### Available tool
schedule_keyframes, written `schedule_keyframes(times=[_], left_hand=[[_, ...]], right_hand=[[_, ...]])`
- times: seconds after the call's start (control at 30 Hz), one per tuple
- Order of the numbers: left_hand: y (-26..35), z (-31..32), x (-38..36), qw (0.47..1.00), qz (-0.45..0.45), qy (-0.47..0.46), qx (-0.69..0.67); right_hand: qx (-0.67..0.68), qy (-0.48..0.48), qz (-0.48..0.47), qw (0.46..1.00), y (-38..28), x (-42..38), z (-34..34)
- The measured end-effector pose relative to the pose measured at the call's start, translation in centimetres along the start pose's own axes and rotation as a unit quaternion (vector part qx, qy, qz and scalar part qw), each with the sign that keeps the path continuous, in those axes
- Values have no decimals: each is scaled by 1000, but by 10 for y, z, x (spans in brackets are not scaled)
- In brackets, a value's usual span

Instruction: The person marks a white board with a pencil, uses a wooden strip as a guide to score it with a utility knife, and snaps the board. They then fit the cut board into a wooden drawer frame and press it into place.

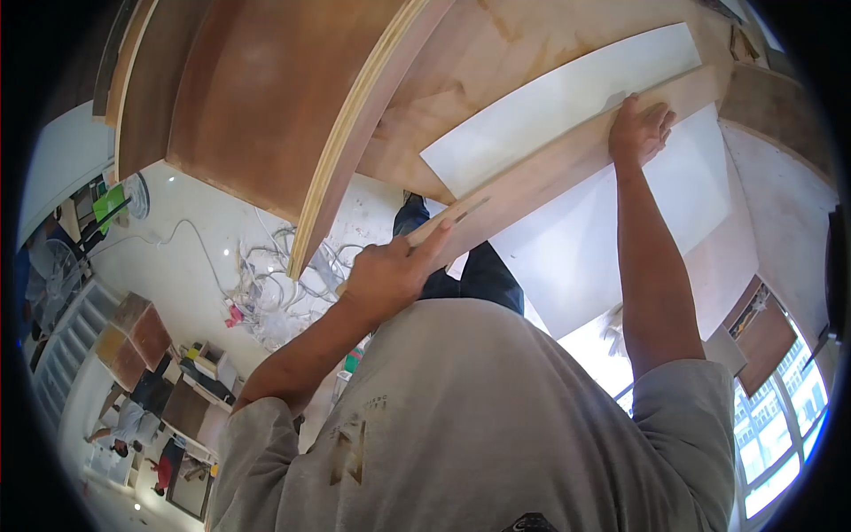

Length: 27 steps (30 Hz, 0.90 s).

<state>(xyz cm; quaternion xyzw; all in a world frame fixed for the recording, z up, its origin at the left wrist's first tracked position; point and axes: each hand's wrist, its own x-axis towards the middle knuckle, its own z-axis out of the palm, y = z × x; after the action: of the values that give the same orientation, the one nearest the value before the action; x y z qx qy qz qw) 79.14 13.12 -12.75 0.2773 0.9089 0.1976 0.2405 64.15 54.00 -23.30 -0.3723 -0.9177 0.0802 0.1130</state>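
Observation:
A long narrow wooden strip (550, 168) lies slantwise across a white laminated panel (567, 111) that rests on plywood. My left hand (390, 277) grips the strip's near end, thumb stretched along its top. My right hand (640, 129) lies on the strip's far end, fingers reaching over its far edge onto the white panel. A second white sheet (612, 230) shows below the strip. My grey shirt and jeans fill the lower middle.
A curved plywood board (355, 133) with a pale edge stands at the upper left. Tangled white cables (275, 293) lie on the white floor. Small wooden boxes (137, 332) and people sit at the lower left. A window (780, 417) is at the lower right.

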Motion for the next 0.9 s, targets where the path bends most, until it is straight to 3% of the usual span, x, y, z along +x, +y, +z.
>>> schedule_keyframes(times=[0.13, 0.2, 0.33, 0.47, 0.6, 0.73, 0.9], left_hand=[[19, 16, 84, 999, 18, 21, -37], [30, 23, 136, 995, 58, 82, 2], [63, 16, 221, 998, 59, 7, -21], [84, 3, 257, 997, 58, -33, -39], [70, 20, 239, 997, 72, -11, -29], [36, 21, 166, 996, 68, 3, 55], [6, 22, 100, 996, 52, -27, 60]], right_hand=[[4, -3, 2, 1000, 4, 1, 4], [4, -38, 13, 999, -2, 1, -6], [40, 0, 1, 999, 14, 4, 10], [45, -9, 12, 999, 5, 1, 0], [24, -8, 23, 999, 3, 1, 1], [17, -13, 21, 1000, 5, 4, 4], [11, -14, 21, 1000, 4, 2, 2]])
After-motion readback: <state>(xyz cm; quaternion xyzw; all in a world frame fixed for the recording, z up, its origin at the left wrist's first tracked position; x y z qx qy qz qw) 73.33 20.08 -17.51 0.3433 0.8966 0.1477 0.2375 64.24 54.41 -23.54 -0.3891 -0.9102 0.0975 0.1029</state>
